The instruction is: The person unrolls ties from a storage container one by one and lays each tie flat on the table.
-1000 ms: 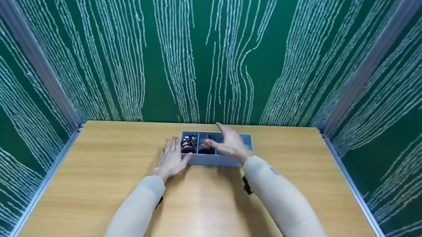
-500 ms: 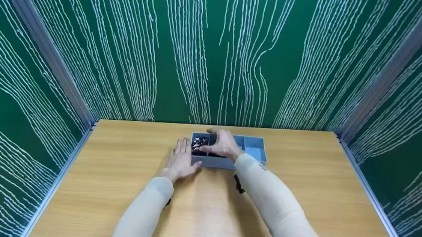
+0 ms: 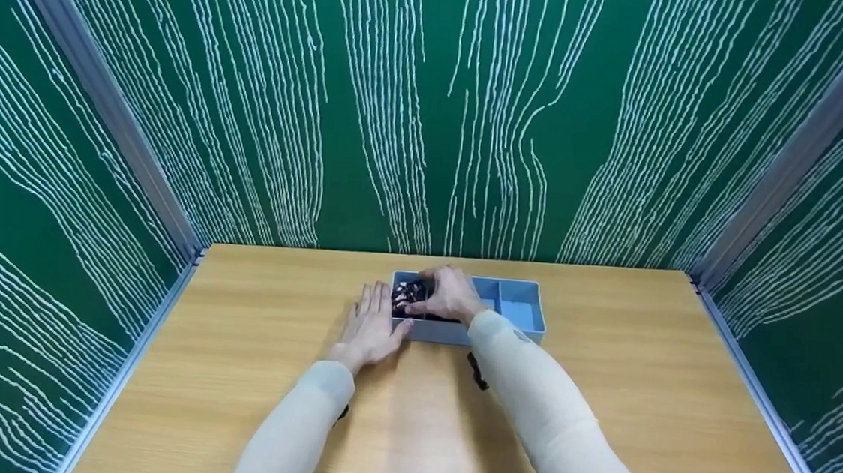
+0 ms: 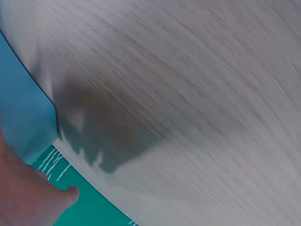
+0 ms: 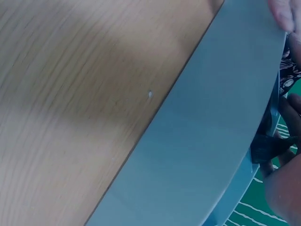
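A blue-grey compartment box (image 3: 438, 332) stands on the table near its back edge. My left hand (image 3: 375, 334) lies against the box's left end, fingers straight, thumb at the front corner. In the leftmost compartment is a black-and-pale patterned bundle (image 3: 408, 292), perhaps fabric. My right hand (image 3: 450, 294) reaches over the front wall into the left part, its thumb and fingers curled. In the right wrist view a dark, cloth-like item (image 5: 268, 149) shows at the rim between my fingers. Most of it is hidden by the hand.
The wooden table (image 3: 421, 432) spreads in front of the box. A green wall (image 3: 348, 216) with white wavy lines rises right behind it, with grey corner posts (image 3: 122, 115) left and right. The box's right compartment (image 3: 521, 313) shows its bare floor.
My right hand has moved left along the box and lower into it, its fingers closing in. The right compartments came into view. My left hand stays at the box's end; the head view has shifted.
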Action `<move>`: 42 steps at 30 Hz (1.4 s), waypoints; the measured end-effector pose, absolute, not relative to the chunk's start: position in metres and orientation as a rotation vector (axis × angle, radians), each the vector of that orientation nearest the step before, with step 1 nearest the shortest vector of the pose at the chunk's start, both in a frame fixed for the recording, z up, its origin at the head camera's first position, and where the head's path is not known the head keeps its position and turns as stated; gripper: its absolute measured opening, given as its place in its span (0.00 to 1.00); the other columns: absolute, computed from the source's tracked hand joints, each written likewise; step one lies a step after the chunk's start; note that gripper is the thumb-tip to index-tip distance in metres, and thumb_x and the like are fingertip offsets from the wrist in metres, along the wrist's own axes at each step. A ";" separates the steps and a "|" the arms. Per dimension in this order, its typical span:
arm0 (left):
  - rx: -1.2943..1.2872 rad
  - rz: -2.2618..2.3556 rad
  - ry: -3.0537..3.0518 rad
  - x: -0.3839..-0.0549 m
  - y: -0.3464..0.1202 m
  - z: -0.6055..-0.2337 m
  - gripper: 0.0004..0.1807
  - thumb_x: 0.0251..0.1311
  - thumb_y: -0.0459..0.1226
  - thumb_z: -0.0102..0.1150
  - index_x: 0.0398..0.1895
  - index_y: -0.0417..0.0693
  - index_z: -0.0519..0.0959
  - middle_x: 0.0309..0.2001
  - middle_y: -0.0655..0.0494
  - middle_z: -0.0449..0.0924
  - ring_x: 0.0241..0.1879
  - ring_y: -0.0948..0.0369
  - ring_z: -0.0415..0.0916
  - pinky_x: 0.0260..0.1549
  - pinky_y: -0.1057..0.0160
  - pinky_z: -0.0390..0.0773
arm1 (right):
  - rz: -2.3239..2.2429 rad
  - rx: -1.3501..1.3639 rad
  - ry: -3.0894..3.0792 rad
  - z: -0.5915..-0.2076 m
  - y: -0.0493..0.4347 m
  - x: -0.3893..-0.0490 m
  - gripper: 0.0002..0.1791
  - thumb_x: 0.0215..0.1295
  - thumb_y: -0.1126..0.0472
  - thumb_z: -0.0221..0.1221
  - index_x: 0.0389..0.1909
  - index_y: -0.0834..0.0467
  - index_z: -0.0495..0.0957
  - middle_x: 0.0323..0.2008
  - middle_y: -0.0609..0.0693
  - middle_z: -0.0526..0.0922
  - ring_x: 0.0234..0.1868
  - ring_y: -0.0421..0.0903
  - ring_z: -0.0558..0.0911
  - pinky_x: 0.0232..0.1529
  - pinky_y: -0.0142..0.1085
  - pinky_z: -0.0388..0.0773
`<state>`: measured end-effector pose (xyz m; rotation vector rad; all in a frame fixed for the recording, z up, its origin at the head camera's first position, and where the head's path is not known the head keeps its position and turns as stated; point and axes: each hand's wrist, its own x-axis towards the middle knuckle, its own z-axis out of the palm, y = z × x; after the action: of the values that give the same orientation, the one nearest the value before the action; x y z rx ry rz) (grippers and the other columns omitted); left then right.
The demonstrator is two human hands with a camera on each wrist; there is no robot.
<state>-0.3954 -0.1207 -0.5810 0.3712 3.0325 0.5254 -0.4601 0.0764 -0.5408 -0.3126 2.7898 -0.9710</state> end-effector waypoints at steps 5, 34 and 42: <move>0.372 0.542 3.054 -0.394 -0.120 -0.583 0.49 0.86 0.60 0.41 0.91 0.31 0.48 0.92 0.32 0.47 0.92 0.35 0.44 0.89 0.29 0.55 | -0.816 -0.409 2.891 -0.546 0.073 -0.462 0.40 0.60 0.41 0.83 0.71 0.52 0.85 0.71 0.52 0.88 0.78 0.59 0.77 0.85 0.57 0.65; 0.342 0.517 3.066 -0.397 -0.118 -0.580 0.48 0.87 0.60 0.41 0.91 0.32 0.49 0.92 0.33 0.46 0.93 0.36 0.42 0.90 0.31 0.54 | -0.521 -0.587 3.046 -0.533 0.062 -0.470 0.33 0.63 0.40 0.80 0.67 0.48 0.89 0.61 0.51 0.93 0.70 0.56 0.77 0.77 0.55 0.68; 0.334 0.578 3.052 -0.396 -0.117 -0.585 0.48 0.87 0.58 0.43 0.90 0.29 0.49 0.92 0.32 0.47 0.93 0.35 0.42 0.90 0.32 0.55 | -0.571 -0.592 3.049 -0.517 0.070 -0.464 0.35 0.66 0.41 0.78 0.71 0.49 0.86 0.65 0.54 0.91 0.70 0.56 0.80 0.76 0.53 0.72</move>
<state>-0.3957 -0.1172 -0.5847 0.3336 3.0523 0.5781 -0.4642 0.0695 -0.5171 -0.5920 3.0494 -0.5714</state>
